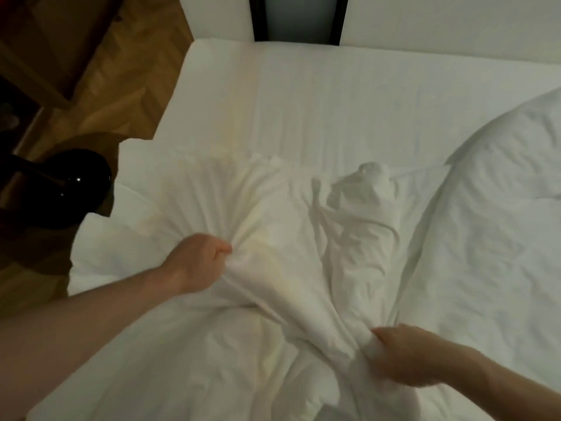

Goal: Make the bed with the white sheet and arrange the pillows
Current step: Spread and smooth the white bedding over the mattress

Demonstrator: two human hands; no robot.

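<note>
My left hand [198, 262]: fist curled tight round a bunch of the white sheet [273, 238], knuckles up, creases fanning away from my grip toward the head of the bed.
My right hand [403, 354]: fingers wrapped round a thick twisted fold of the same sheet, low and nearer my body than the left.
Sheet: crumpled in a heap on the near half of the mattress [303, 95], its long ridge running on a slant from my right hand up toward the far middle, where it ends in a small raised knot.
Duvet [491, 223]: a puffy white mass just right of the sheet, touching its folds and covering the right side of the bed.
Pillow [103, 238]: I think one lies flat under the sheet's left edge, by the bed's left side; hard to tell in all the white.
Open room: the far half of the mattress lies bare and smooth up to the white headboard panels [455, 19].
Left edge: the mattress side drops to the wooden floor [121, 86], where a shiny black round thing [66, 189] sits close to the bed, near the sheet's corner.
</note>
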